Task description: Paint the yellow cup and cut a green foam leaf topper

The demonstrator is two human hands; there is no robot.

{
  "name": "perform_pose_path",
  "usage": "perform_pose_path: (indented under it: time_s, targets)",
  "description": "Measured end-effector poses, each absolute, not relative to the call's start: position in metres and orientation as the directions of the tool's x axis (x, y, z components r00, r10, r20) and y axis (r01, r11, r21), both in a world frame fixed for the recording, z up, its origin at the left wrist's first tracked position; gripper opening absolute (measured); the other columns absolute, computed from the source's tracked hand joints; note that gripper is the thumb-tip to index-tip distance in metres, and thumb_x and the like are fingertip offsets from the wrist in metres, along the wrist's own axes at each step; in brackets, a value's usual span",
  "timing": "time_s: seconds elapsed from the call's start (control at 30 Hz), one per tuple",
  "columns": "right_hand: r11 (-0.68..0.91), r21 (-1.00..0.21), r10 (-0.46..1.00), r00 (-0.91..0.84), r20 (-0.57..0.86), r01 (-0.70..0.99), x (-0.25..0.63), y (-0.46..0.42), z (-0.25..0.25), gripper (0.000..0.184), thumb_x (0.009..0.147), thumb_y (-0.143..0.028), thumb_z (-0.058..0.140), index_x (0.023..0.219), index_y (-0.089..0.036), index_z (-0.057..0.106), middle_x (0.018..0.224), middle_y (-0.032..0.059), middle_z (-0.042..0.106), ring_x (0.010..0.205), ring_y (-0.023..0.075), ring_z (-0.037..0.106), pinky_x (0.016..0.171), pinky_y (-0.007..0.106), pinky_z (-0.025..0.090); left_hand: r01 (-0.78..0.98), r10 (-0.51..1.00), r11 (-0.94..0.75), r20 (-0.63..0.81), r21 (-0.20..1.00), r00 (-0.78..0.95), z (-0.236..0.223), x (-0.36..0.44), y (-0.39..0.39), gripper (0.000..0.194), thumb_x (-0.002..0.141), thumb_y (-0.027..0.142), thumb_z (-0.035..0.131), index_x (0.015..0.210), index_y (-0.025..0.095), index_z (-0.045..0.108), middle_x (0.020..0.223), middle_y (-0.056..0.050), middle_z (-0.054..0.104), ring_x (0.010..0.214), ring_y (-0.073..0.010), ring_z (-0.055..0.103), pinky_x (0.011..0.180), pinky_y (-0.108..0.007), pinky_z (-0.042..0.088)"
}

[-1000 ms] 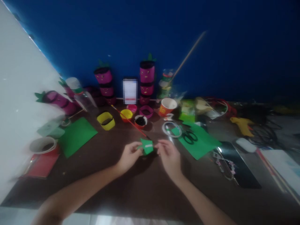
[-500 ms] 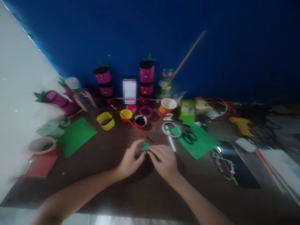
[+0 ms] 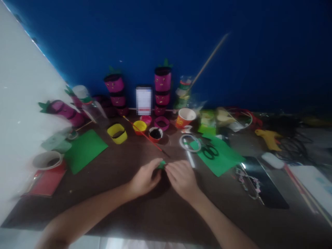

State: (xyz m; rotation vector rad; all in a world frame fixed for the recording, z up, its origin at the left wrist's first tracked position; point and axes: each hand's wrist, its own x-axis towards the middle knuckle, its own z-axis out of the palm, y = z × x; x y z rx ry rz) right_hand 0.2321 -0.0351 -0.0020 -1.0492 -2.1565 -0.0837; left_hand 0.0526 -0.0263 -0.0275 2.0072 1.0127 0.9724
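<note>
Between my two hands, low over the dark table, is a small green piece [image 3: 162, 164], probably cut paper or felt. My left hand [image 3: 146, 179] closes on its left side with thumb and fingers. From the right, my right hand [image 3: 183, 179] has its fingers bent together, with the fingertips at the piece's right edge; the fingers partly hide it. A paintbrush with a red handle [image 3: 149, 139] lies just beyond, its dark tip pointing at my hands. Past it stand a cup of black paint [image 3: 155, 133] and a yellow paint cup [image 3: 140, 127].
Green sheets lie left [image 3: 86, 150] and right [image 3: 223, 157], the right one under black scissors [image 3: 210, 151] beside a tape roll [image 3: 190, 143]. Purple figures [image 3: 163, 83] stand along the blue wall. A yellow glue gun [image 3: 268, 138] and a dark phone-like slab [image 3: 269, 186] are at right.
The green piece shows less between my fingers and looks turned or folded. My right fingers have closed up slightly and shifted at its edge. Everything on the table stays put.
</note>
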Motion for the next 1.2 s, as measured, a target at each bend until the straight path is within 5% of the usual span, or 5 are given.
perform_pose_path:
  time_s: [0.6,1.2]
  targets:
    - [0.714,-0.208,0.644,-0.511,0.569,0.669,0.2387,-0.0329,0.0022,0.024,0.091,-0.009,0.036,0.087,-0.015,0.059,0.074,0.0051,0.066,0.067,0.0159,0.051,0.073,0.033,0.035,0.331,0.837,-0.476,0.305,0.814,0.454,-0.0306,0.0517,-0.0266,0.044,0.084,0.014,0.05,0.126,0.021,0.04,0.118,-0.01,0.063,0.106,-0.0177,0.063,0.092,-0.033,0.052]
    - [0.694,-0.23,0.667,-0.488,0.563,0.682,0.2383,-0.0323,0.0028,0.019,0.089,-0.009,0.043,0.085,-0.015,0.06,0.075,0.0052,0.067,0.068,0.016,0.055,0.073,0.034,0.037,0.317,0.845,-0.44,0.269,0.84,0.462,-0.0272,0.0516,-0.0285,0.044,0.085,0.016,0.05,0.127,0.021,0.039,0.119,-0.01,0.062,0.108,-0.0184,0.062,0.092,-0.034,0.052]
